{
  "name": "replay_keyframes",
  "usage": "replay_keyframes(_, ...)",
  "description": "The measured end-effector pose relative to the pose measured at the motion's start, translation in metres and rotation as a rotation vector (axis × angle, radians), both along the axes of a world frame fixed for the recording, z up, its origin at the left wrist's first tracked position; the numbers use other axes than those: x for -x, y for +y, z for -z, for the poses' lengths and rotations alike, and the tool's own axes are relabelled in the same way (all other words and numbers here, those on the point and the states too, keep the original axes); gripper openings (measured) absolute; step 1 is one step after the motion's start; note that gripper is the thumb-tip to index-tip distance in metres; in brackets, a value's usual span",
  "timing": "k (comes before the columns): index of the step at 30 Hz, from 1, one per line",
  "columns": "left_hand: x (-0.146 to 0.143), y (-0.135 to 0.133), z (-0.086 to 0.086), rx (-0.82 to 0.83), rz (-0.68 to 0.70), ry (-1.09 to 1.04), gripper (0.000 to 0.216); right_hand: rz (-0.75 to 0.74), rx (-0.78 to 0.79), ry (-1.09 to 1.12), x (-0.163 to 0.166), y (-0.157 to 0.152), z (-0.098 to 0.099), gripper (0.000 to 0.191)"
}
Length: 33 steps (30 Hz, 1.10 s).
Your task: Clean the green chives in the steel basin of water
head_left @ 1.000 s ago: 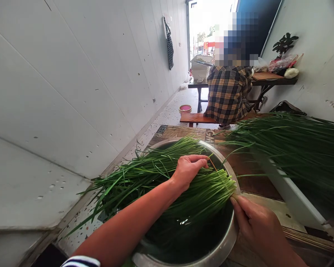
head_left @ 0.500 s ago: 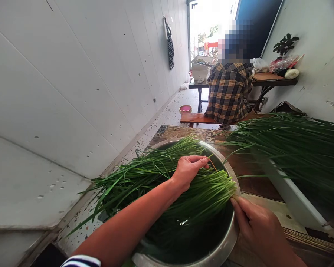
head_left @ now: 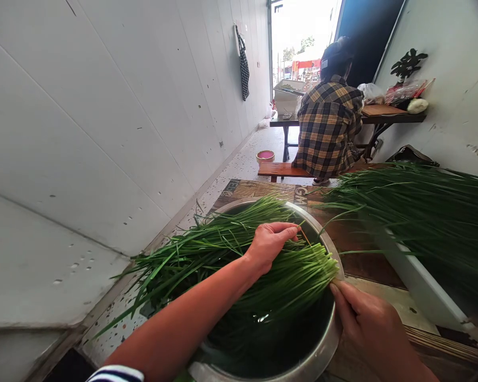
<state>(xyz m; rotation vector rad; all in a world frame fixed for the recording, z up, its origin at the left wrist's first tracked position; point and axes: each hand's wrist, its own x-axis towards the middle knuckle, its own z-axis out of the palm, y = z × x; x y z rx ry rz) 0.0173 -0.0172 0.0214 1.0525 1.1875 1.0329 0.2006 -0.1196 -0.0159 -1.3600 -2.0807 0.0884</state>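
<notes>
A bundle of garlic chives [head_left: 302, 273] lies across a metal basin [head_left: 336, 339], its pale cut ends toward the right rim. Above the bundle, my left hand [head_left: 273, 241] is closed in a pinch on a thin orange-brown tie [head_left: 306, 236], which runs down to the stalks. At the cut ends, by the basin's rim, my right hand [head_left: 372, 318] is closed, thumb and finger pressed on what looks like the tie's other end. The tie's course under the bundle is hidden. More loose chives [head_left: 199, 252] lie behind my left arm, leaves hanging over the basin's left side.
A large heap of chives [head_left: 430, 212] rests on a white container [head_left: 418, 270] at the right. Thin straw-like strips [head_left: 446, 342] lie near my right wrist. Ahead, a person in a plaid shirt [head_left: 329, 127] sits on a wooden bench [head_left: 279, 170], facing a table [head_left: 402, 118].
Both my hands and the chives stay almost still. The seated person's posture has shifted very slightly.
</notes>
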Motion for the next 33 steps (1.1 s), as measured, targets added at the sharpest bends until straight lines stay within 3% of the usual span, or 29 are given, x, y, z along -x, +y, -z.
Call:
replay_keyframes(12,-0.001,0.001,0.003,-0.107,-0.002,0.007,0.017,-0.013,-0.014,0.018,0.002,0.002,-0.004,0.032)
replay_keyframes(21,0.001,-0.003,0.005,-0.293,0.034,0.189,0.023,0.008,-0.024,0.022,0.004,0.001,-0.002,0.035)
replay_keyframes(28,0.015,-0.010,-0.017,-0.617,0.399,0.649,0.022,0.029,0.006,0.028,-0.001,0.003,0.001,0.033)
replay_keyframes(30,0.024,0.000,-0.018,-0.696,0.302,0.826,0.025,0.033,0.005,0.002,-0.001,0.004,0.001,0.034)
replay_keyframes(33,0.035,0.019,-0.006,-0.707,0.081,1.128,0.026,0.042,-0.012,-0.037,-0.001,0.004,0.000,0.035)
